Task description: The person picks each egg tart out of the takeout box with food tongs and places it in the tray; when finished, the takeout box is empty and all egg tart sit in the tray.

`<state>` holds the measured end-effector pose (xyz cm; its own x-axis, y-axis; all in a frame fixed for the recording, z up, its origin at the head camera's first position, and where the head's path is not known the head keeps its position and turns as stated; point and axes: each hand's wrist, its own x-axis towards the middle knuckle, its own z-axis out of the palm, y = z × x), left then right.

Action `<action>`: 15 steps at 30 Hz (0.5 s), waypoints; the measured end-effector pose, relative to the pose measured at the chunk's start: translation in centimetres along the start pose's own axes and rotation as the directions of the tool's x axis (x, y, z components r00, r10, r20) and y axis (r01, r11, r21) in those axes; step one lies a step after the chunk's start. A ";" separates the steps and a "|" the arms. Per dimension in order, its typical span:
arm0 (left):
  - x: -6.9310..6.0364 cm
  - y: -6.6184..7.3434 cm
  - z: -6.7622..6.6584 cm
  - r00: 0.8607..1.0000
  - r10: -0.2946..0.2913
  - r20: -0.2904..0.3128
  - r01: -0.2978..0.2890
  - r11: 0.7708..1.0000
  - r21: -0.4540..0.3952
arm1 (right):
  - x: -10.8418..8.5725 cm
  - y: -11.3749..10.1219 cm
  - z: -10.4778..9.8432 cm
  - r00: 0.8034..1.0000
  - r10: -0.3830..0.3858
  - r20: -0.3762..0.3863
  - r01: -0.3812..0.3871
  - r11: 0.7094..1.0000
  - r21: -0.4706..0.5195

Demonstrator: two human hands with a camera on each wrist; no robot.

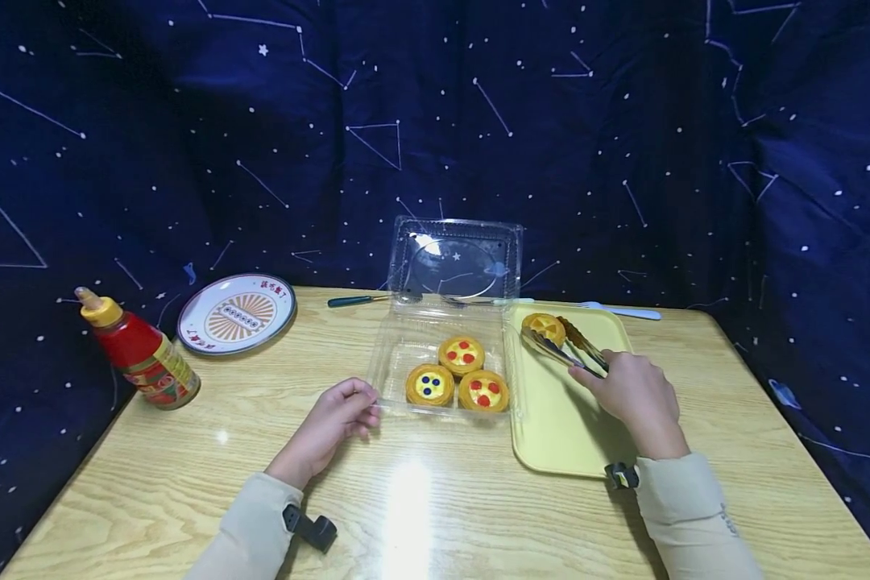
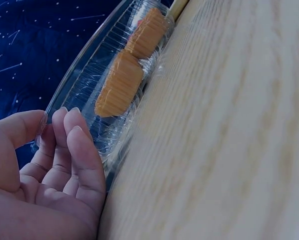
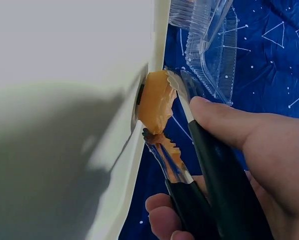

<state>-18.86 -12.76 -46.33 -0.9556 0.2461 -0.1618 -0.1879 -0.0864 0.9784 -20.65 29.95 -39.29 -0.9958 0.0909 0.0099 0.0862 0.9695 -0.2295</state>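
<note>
Pale sleeves (image 1: 685, 511) reached in nearest the camera, with tongs (image 3: 222, 175) gripped in the right hand (image 1: 641, 399) and a clear container's (image 1: 420, 342) rim pinched by the left hand (image 1: 333, 419).
Slanting across a yellow tray (image 1: 558, 435), the tongs' long axis ran forward and left, the tips pointing away from the person at the tray's far left corner. Black handles, pressed by the right thumb and curled fingers, led to shiny metal ends with scalloped edges. Between those ends sat a round golden tart (image 1: 544, 325), its yellow top patterned with wedges; whether it touched the tray was hard to tell. Left thumb and forefinger met on the container's near left corner; three fruit-dotted tarts (image 1: 461, 354) sat inside.
</note>
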 end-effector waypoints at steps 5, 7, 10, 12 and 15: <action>0.0 -0.2 0.0 1.000 0.004 0.009 -0.004 1.000 -0.007 | -0.2 0.1 -0.5 1.000 -0.005 -0.012 0.005 1.000 0.005; 0.0 -0.2 -0.1 1.000 0.009 0.011 -0.009 1.000 -0.010 | -0.4 0.0 -0.9 0.999 -0.018 -0.034 0.018 1.000 0.011; 0.1 -0.3 -0.1 1.000 0.012 0.010 -0.012 1.000 -0.009 | -0.6 -0.2 -1.4 0.997 -0.042 -0.069 0.043 0.999 0.022; 0.1 -0.2 -0.1 1.000 0.011 0.010 -0.011 1.000 -0.007 | -0.9 -0.3 -1.7 0.994 -0.058 -0.094 0.061 0.998 0.029; 0.1 -0.2 -0.2 1.000 0.012 0.011 -0.012 1.000 -0.004 | -1.1 -0.7 -2.1 0.988 -0.081 -0.129 0.086 0.996 0.035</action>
<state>-18.93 -12.88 -46.51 -0.9553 0.2554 -0.1485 -0.1772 -0.0930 0.9798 -19.53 29.64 -37.10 -0.9872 0.0405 0.1545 -0.0013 0.9652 -0.2614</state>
